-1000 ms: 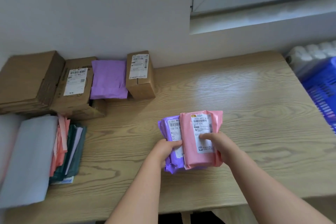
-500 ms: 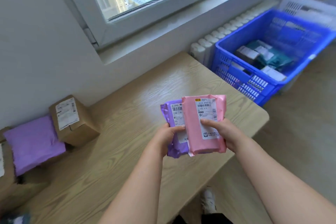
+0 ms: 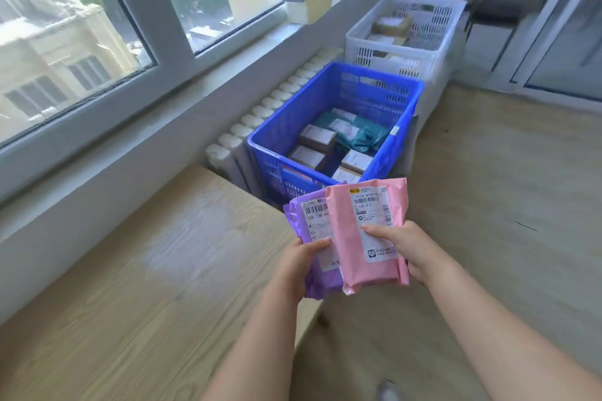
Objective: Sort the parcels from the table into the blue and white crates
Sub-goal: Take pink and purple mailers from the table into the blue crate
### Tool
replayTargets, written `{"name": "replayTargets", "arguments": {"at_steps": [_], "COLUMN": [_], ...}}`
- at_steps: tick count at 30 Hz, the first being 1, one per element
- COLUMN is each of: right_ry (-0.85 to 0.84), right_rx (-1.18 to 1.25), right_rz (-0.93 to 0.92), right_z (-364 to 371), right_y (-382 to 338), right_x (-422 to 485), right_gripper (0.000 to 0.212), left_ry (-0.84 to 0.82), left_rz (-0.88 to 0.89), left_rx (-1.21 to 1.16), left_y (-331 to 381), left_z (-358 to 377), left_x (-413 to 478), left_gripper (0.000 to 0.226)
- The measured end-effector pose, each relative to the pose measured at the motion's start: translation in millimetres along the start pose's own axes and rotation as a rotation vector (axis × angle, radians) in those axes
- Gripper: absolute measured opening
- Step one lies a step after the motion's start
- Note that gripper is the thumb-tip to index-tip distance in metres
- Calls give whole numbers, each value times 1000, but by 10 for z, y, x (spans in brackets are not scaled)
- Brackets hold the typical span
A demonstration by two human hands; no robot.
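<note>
1. The fingers point(image 3: 314, 245) of the left hand point(image 3: 293, 267) hold a purple parcel point(image 3: 321, 282) by its lower left edge. The thumb lies flat on its white label and the other fingers are hidden behind it.
2. The right hand point(image 3: 415, 249) grips a pink parcel point(image 3: 350, 254) by its right edge. The thumb lies across the label and the remaining fingers wrap round the back.
3. Both parcels are held in the air with their labels towards the camera, above the far right corner of the table point(image 3: 146, 270). The pink one sits at 3 o'clock of the purple one and overlaps its right side.
4. The wooden table spreads away at 9 o'clock of the hands, along the wall under the window.
5. At 12 o'clock, just beyond the parcels, the blue crate point(image 3: 283, 127) stands on the floor. It holds labelled brown boxes point(image 3: 317, 137) and a teal bag point(image 3: 365, 137).
6. At 11 o'clock a white radiator point(image 3: 260, 111) runs between the blue crate and the wall.
7. At 1 o'clock, right behind the blue crate, stands the white crate point(image 3: 391, 57) with brown boxes inside.
8. Farthest, near 12 o'clock, a pale tub point(image 3: 308, 0) rests on the window sill.
</note>
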State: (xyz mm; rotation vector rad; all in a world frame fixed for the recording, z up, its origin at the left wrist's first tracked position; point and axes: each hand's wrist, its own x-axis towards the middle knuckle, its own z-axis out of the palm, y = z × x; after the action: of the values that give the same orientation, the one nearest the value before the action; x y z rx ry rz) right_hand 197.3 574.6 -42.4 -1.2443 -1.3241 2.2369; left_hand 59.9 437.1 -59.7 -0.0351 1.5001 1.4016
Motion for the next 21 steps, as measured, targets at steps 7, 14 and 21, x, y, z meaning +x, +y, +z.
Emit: {"name": "replayTargets", "arguments": {"at_steps": [7,14,21], "right_ry": [27,-22,-22], "right_rx": [-57,-71,-143], "right_rz": [-24,-9,57], "right_z": [-846,-938,-867], "right_y": [-679,-1306,-1954], "right_x": [533,1429,2544], "right_gripper": [30,24,21], "left_ry": [32,127,182], "left_rz": [-45,-54,-70], "left_rx": [-38,-59,-133], "left_y": [183,833,1452], "left_z": [1044,1392,1529], "left_x": [423,1242,2326], "left_gripper": [26,33,34]}}
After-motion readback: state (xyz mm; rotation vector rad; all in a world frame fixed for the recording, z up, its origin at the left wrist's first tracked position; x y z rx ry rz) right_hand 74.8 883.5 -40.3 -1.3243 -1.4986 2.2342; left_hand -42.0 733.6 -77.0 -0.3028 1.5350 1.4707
